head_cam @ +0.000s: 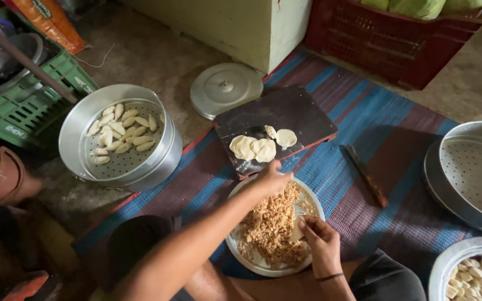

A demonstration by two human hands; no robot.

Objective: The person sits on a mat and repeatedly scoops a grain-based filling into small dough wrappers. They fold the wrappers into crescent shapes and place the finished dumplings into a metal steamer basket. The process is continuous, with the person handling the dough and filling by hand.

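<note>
Now L hand (pixel 271 177) pinches pale floppy dough round (pixel 264 149); R hand (pixel 320 234) grips utensil in crumbly tan filling (pixel 271 226).

Left arm: bare, stretched forward and across toward the right.
Left hand (pixel 270 179): knuckles up, fingers curled downward.
Right hand (pixel 320 238): drawn near the body, fingers pinched together, dark band on wrist.

Two hands: left hand (pixel 271 178), right hand (pixel 320 238). One plate of filling (pixel 252 257). One dark board (pixel 277 120) w/ approx. four dough rounds (pixel 255 147) (they overlap). Three steamer trays, one lid (pixel 225 89), one stick (pixel 366 175), two crates: one red (pixel 397 39), one green (pixel 29 106).
</note>
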